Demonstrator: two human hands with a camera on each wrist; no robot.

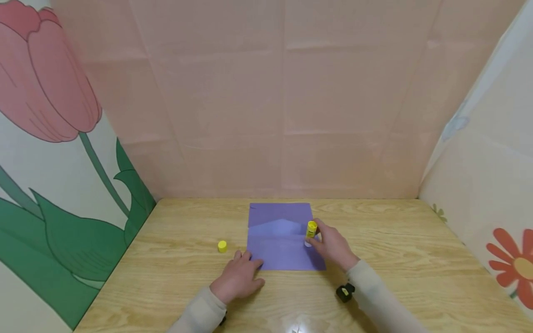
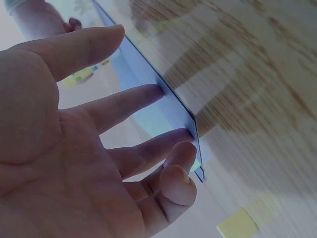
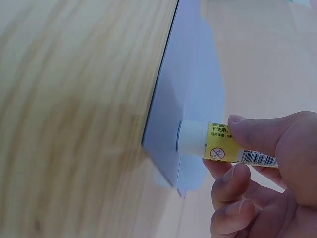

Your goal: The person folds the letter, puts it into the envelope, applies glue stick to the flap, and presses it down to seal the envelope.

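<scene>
A sheet of purple paper [image 1: 276, 254] lies on the wooden table, with a crease across it and a paler blue area in its middle. My right hand [image 1: 335, 245] grips a yellow glue stick [image 1: 311, 229], its white end down against the right part of the sheet. In the right wrist view the white end of the glue stick [image 3: 193, 138] meets the paper [image 3: 168, 99]. My left hand [image 1: 239, 277] rests at the sheet's lower left corner, fingers spread and fingertips touching the paper [image 2: 171, 106]. It holds nothing.
A yellow cap [image 1: 222, 246] stands on the table [image 1: 179, 259] left of the paper. A peach sheet [image 1: 283, 101] hangs behind the table. Side panels carry a large tulip [image 1: 54, 78] on the left and a red flower [image 1: 520, 266] on the right.
</scene>
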